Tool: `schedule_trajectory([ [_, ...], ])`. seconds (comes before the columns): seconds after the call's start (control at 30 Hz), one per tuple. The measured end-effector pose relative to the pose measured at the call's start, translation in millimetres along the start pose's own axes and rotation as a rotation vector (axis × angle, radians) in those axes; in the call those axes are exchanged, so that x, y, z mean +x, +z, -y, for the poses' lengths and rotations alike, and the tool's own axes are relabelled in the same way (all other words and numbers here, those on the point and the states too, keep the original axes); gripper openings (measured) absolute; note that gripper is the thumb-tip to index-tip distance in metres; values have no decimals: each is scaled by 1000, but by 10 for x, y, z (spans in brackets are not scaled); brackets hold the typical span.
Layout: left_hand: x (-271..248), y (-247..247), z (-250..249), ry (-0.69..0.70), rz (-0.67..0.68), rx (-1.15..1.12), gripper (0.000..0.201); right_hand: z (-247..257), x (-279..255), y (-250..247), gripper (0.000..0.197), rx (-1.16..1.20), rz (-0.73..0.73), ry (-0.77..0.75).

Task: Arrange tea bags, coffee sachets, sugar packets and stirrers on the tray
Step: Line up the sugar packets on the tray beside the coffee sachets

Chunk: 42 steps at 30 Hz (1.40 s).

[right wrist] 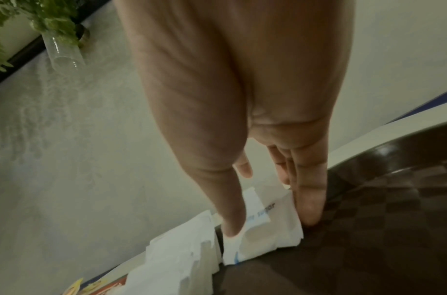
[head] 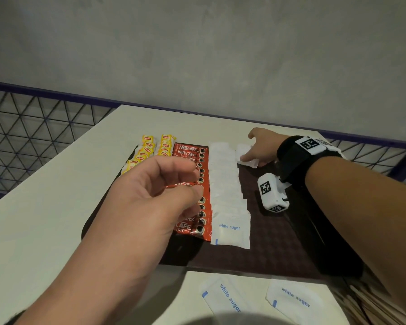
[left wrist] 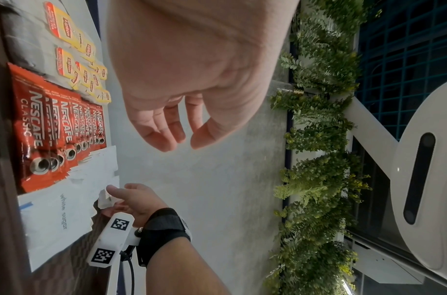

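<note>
Sugar packet (right wrist: 265,231) sits pinched between my right hand's (head: 259,148) thumb and fingers (right wrist: 310,203) at the tray's (head: 274,235) far end, long axis along the fingers. Left hand (head: 150,195) hovers loosely curled (holding nothing); I judge the right nearer.

A pale tabletop (head: 56,184) is seen before a grey wall (head: 197,55); green foliage (left wrist: 318,139) is visible beside a blue grid (left wrist: 399,40).

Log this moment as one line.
right hand: placing sugar packet at tray far end | left hand: empty, above coffee sachets | two packets off tray
</note>
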<state>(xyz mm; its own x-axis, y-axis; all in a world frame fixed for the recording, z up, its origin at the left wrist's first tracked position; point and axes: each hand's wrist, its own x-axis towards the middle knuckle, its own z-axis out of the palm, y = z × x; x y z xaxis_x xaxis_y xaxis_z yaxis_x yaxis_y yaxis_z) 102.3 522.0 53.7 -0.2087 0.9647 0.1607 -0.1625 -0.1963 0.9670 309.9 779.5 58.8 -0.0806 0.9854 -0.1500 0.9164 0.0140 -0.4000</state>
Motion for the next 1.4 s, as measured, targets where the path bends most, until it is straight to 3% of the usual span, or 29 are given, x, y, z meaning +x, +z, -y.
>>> schedule_trajectory([
  [0.2,-5,10,1,-1,1,-9,25,-72,49,40,65,19,-65,42],
  [0.47,-1,0,6,-14,-3,-20,25,-89,51,13,86,-64,-90,5],
  [0.87,-8,13,10,-10,1,5,26,-182,79,36,91,-70,-137,-15],
  [1.17,-7,0,5,-6,3,9,24,-293,278,56,56,134,-158,41],
  [1.4,-13,-2,29,-3,6,8,23,-338,348,101,61,161,-206,59],
])
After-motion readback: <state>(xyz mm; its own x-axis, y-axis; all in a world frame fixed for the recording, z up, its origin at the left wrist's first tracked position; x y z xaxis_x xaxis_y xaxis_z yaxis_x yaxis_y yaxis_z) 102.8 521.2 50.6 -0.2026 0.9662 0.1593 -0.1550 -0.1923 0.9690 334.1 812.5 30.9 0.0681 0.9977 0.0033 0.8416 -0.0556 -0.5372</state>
